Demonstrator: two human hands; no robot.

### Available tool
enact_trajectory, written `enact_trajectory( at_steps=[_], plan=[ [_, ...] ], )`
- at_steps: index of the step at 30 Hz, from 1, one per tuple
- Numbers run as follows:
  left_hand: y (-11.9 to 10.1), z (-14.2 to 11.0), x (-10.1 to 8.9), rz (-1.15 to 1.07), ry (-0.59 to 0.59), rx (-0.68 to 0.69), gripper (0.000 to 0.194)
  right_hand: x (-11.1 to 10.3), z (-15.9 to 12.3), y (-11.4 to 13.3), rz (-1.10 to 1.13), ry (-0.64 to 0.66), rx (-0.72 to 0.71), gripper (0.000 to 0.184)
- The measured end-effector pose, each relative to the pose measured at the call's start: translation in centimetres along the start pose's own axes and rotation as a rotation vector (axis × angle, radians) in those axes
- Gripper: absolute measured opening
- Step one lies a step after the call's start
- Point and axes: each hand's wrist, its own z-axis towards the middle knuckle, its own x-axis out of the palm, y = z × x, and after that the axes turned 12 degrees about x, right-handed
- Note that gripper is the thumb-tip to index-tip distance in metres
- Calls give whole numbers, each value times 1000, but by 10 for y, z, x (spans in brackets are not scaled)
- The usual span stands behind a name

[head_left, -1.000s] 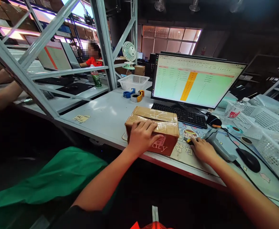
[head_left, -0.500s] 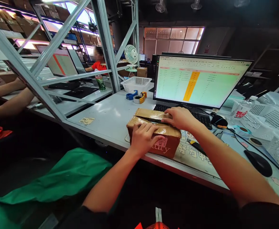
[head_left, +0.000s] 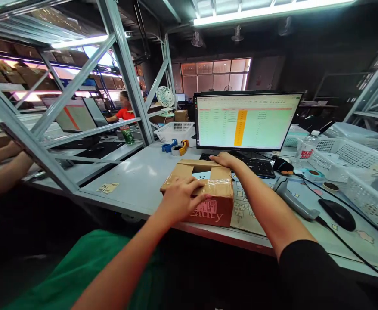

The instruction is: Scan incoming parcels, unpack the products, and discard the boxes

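A brown cardboard box (head_left: pixel 219 213) with printed letters on its front stands at the desk's near edge. Its top flaps are parted, and something pale blue with a dark mark (head_left: pixel 202 175) shows in the gap. My left hand (head_left: pixel 182 199) rests across the near flap, fingers stretched toward the gap and thumb reaching over the front. At the far right edge, my right hand (head_left: pixel 226 159) has its fingers bent over the back flap. Part of the box top is covered by my left hand.
Behind the box are a keyboard (head_left: pixel 256 167) and a monitor (head_left: pixel 247 122). Tape dispensers (head_left: pixel 179 148) lie at the back left. To the right are a barcode scanner (head_left: pixel 294 200), a mouse (head_left: pixel 337 214), a bottle (head_left: pixel 307 148) and white baskets (head_left: pixel 370 198). A metal frame (head_left: pixel 124 64) stands left.
The gap between the box flaps is wider and shows the pale blue thing inside. My right hand has shifted to the back flap. My view has tilted up, and the scanner now shows.
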Motion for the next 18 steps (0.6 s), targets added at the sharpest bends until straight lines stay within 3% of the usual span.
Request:
enact_trajectory(
  at_steps=[3, 7, 9, 14, 18],
  plan=[
    [18, 29, -18, -14, 170, -63, 46, 7, 4, -6, 41, 30, 16, 65],
    [24, 50, -16, 112, 255, -104, 50, 8, 6, -6, 72, 26, 37, 63],
    [21, 46, -11, 151, 150, -91, 45, 7, 6, -5, 81, 19, 39, 61],
    [18, 25, 2, 331, -336, 86, 32, 10, 8, -5, 85, -9, 32, 60],
    [17, 19, 9, 395, -519, 177, 25, 13, 12, -6, 83, -51, 15, 63]
  ],
)
